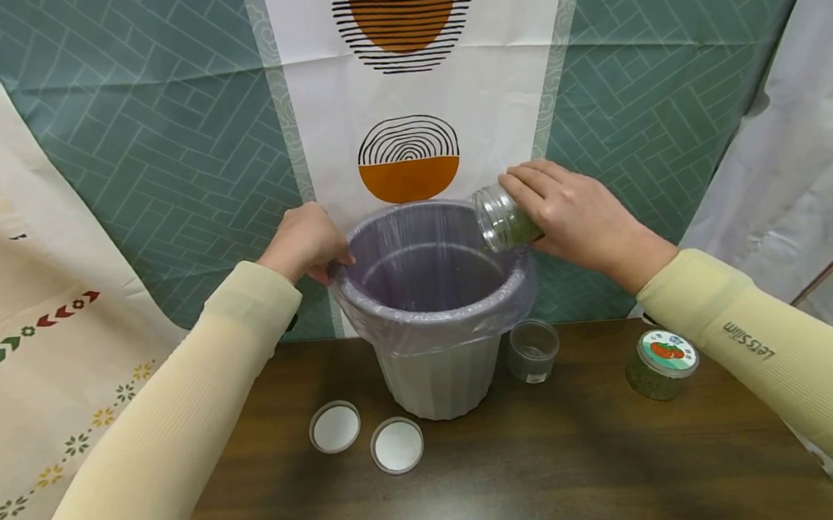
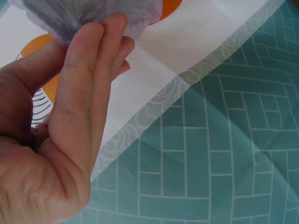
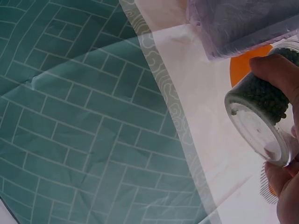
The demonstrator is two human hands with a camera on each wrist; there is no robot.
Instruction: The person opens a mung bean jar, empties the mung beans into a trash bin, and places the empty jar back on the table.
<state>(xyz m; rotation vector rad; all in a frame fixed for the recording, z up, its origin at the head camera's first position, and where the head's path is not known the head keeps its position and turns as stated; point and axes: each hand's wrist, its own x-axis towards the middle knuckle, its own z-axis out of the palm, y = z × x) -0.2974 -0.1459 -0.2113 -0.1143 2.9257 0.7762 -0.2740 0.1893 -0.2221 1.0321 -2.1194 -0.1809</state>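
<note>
My right hand (image 1: 573, 207) grips a clear jar (image 1: 497, 217) of small green beans, tilted with its mouth over the right rim of a light grey trash bin (image 1: 439, 383). In the right wrist view, the green beans (image 3: 264, 100) lie along the jar's lower side, away from part of its base. A translucent purple trash bag (image 1: 441, 324) lines the bin and folds over its rim. At the left rim, my left hand (image 1: 309, 241) pinches the bag's edge between thumb and fingers, as the left wrist view also shows. The bottom of the bin's inside is too dark to make out.
Two round lids (image 1: 335, 428) with white insides lie on the dark wooden table (image 1: 484, 488) before the bin. An uncapped clear jar (image 1: 533, 353) stands right of it. Farther right is a lidded jar (image 1: 662, 366) with green contents. A patterned cloth (image 1: 202, 147) hangs behind.
</note>
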